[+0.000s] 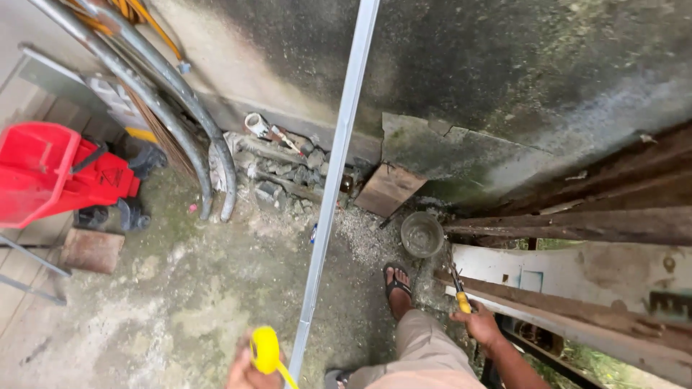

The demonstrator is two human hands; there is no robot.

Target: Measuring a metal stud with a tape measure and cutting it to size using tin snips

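Measuring stage: lower centre of frame, our left hand (245,371) grips a yellow tape measure (265,351) beside the long metal strip (337,166); lower right, our right hand (479,325) clasps yellow-handled pliers (458,288). Next, tape must align with strip.

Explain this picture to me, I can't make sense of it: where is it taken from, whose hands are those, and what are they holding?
The one picture comes from a camera on a person's head, looking down at rough concrete ground beside a stained wall. The left hand holds a yellow tape measure next to a long metal strip leaning on the wall. The right hand grips a yellow-handled tool; what kind, I cannot tell. A sandalled foot, a round bowl, a red bucket and rubble lie around.
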